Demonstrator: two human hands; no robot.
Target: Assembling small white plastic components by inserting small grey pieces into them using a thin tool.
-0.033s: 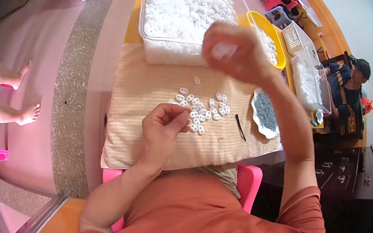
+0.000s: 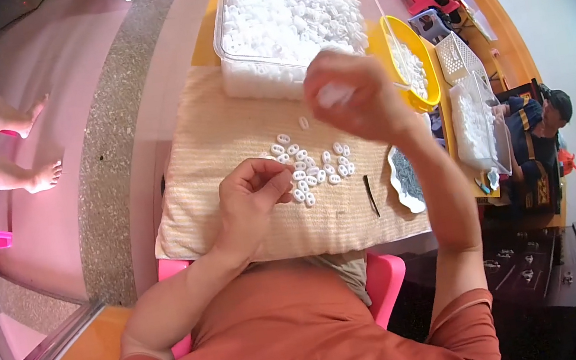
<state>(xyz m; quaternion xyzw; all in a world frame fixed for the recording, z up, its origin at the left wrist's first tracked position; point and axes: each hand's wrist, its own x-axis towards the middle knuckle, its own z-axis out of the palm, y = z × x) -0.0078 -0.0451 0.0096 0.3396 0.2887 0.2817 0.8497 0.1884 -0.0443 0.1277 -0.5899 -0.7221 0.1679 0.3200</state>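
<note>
My left hand [image 2: 254, 194] rests on the tan towel [image 2: 219, 127], thumb and fingertips pinched together beside a loose group of small white oval pieces with two holes [image 2: 309, 163]. Whatever is between those fingertips is hidden. Raised over the near right corner of a clear plastic bin [image 2: 264, 78], my right hand [image 2: 358, 97] is curled and blurred. White plastic pieces [image 2: 336, 93] show inside its fingers, too smeared to separate. The bin is heaped with similar white pieces [image 2: 286, 22]. A thin black strip [image 2: 371, 197] lies on the towel, right of the group.
Partly behind my right forearm stands a white scalloped dish [image 2: 405, 195] of dark grey bits. A yellow basin [image 2: 432, 93] with white pieces is right of the bin. Farther right are another clear bin [image 2: 471, 124] and a seated person [image 2: 537, 114]. Someone's bare feet [image 2: 45, 177] show at left.
My right hand has shifted a little left and down, its forearm covering more of the scalloped dish and uncovering more of the yellow basin. My left hand stays put.
</note>
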